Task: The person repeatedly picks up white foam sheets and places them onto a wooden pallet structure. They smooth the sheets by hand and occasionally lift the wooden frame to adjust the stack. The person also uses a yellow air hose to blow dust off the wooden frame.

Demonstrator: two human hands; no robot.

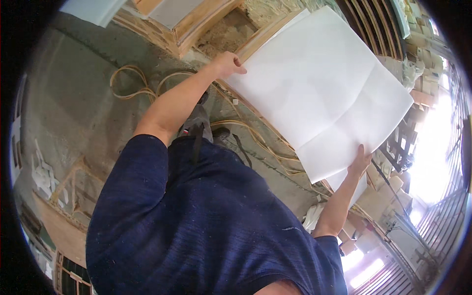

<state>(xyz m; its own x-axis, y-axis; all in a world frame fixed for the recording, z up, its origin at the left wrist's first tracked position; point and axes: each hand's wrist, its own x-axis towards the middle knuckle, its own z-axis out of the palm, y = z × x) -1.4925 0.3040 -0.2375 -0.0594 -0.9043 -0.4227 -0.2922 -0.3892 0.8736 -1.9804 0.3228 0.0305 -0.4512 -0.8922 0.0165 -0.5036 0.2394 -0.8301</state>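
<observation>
A large white sheet (314, 83), smooth and slightly glossy, spreads across the upper right, with a crease bending its right-hand part. At its left corner, my left hand (229, 65) is closed on the edge, beside a light wooden strip (268, 37) that runs along the sheet's far left side. My right hand (360, 161) grips the near right edge, its fingers partly hidden. Beneath that hand a second white piece (356, 189) shows. What supports the sheet is mostly covered; a thin wooden edge shows along its near side.
Loose yellowish cords or strips (130, 81) lie curled on the grey floor (88, 83) at left and near my feet. A wooden frame structure (182, 37) stands at the far left of the sheet. Curved dark-edged boards (371, 27) stand beyond it. A wooden frame (73, 189) lies at lower left.
</observation>
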